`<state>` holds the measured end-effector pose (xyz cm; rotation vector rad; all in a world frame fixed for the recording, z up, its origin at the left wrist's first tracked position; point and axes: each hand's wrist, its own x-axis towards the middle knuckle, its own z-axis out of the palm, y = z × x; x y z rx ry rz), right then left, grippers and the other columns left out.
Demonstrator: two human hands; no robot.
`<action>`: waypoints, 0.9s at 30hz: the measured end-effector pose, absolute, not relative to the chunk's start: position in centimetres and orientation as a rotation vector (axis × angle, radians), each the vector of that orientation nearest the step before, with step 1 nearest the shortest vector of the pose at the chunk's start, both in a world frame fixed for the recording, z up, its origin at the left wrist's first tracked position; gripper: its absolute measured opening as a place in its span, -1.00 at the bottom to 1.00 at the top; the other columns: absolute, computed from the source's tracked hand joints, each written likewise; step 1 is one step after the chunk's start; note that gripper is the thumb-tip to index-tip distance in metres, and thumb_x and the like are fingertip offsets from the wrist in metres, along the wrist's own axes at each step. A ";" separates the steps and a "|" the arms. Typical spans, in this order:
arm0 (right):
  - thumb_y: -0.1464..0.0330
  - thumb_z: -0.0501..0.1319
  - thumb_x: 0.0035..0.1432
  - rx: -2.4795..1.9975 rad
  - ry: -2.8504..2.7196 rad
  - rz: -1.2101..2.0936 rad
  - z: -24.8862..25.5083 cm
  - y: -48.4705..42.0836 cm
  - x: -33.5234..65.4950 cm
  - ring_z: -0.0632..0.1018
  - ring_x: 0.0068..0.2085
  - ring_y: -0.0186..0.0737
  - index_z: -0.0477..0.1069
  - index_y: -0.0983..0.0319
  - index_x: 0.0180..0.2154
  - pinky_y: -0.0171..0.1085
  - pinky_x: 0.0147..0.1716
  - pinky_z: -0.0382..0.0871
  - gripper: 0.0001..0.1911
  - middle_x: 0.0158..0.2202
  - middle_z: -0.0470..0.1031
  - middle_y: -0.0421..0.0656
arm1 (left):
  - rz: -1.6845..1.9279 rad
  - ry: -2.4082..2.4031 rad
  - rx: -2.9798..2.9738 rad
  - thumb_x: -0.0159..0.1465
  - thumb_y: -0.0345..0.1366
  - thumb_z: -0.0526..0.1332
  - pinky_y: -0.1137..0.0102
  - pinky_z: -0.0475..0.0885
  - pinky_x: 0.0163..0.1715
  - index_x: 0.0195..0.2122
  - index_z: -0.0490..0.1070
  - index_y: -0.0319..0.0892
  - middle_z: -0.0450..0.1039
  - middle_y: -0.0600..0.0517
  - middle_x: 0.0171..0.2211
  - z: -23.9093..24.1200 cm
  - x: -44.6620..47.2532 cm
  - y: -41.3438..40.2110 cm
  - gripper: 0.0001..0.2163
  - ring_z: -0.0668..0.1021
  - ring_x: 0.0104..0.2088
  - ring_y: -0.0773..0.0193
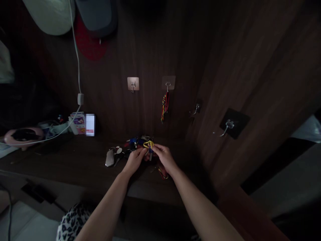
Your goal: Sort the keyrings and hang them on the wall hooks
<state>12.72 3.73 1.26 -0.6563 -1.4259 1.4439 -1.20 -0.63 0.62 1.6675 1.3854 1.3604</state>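
Note:
My left hand (135, 161) and my right hand (164, 157) meet low over the dark wooden shelf. Between their pinched fingers is a bunch of keys (150, 155) with a yellow cord loop (148, 144) and a dark blue part. The fingertips cover some of it. Just behind lies a pile of keys (134, 141), some with blue heads. Left of my left hand rest a silver oval key fob (109, 158) and a round pale tag (119, 150). A red and yellow cord (163, 173) lies below my right hand.
On the back panel are a bare hook (133, 84) and another hook (168, 83) with braided red and yellow cords (164, 105). More hooks (229, 124) stick out at right. A lit phone (90, 125), small boxes (79, 123) and a white cable (77, 60) are at left.

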 end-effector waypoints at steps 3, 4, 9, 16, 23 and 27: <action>0.20 0.24 -0.04 -0.651 -1.311 1.443 1.4 4.1 13.1 0.50 -0.29 -0.20 0.51 0.21 -0.32 -0.29 -0.34 0.32 -0.74 -0.33 0.55 -0.16 | 1.380 1.377 1.612 0.22 -0.04 0.00 0.45 0.34 -0.43 -0.44 0.42 -0.24 0.44 0.04 -0.57 0.4 -1.2 -0.5 -0.62 0.45 -0.52 0.33; 0.21 0.25 -0.05 -0.639 -1.267 1.451 1.5 4.2 13.2 0.50 -0.27 -0.20 0.50 0.20 -0.31 -0.30 -0.34 0.32 -0.74 -0.32 0.55 -0.16 | 1.386 1.378 1.604 0.22 -0.04 0.00 0.45 0.34 -0.43 -0.44 0.42 -0.24 0.44 0.03 -0.57 0.4 -1.3 -0.4 -0.62 0.46 -0.52 0.33; 0.25 0.30 -0.11 -0.552 -1.138 1.473 1.9 4.7 13.6 0.51 -0.30 -0.21 0.48 0.19 -0.29 -0.29 -0.35 0.32 -0.72 -0.33 0.55 -0.17 | 1.389 1.393 1.609 0.21 -0.03 0.00 0.45 0.34 -0.43 -0.45 0.42 -0.23 0.44 0.03 -0.57 0.4 -1.3 -0.4 -0.62 0.46 -0.52 0.33; 0.24 0.30 -0.12 -0.584 -1.110 1.359 2.5 5.0 13.8 0.51 -0.30 -0.23 0.47 0.21 -0.28 -0.31 -0.38 0.33 -0.70 -0.33 0.55 -0.15 | 1.345 1.394 1.652 0.21 -0.01 -0.01 0.44 0.34 -0.43 -0.44 0.41 -0.23 0.44 0.02 -0.56 0.6 -1.3 -0.5 -0.60 0.46 -0.52 0.32; 0.23 0.29 -0.14 -0.610 -1.069 1.278 5.2 6.1 14.1 0.50 -0.39 -0.29 0.45 0.20 -0.29 -0.37 -0.50 0.30 -0.70 -0.31 0.55 -0.14 | 1.333 1.409 1.670 0.19 0.01 -0.01 0.43 0.33 -0.44 -0.47 0.42 -0.22 0.45 0.03 -0.59 1.0 -1.0 -0.7 -0.59 0.46 -0.53 0.30; 0.29 0.30 -0.15 -0.561 -1.005 1.271 7.4 7.7 14.1 0.49 -0.41 -0.36 0.44 0.19 -0.32 -0.43 -0.53 0.27 -0.75 -0.34 0.55 -0.19 | 1.309 1.426 1.679 0.20 0.01 -0.01 0.44 0.32 -0.45 -0.47 0.42 -0.21 0.45 0.04 -0.59 1.2 -1.0 -0.8 -0.60 0.46 -0.53 0.30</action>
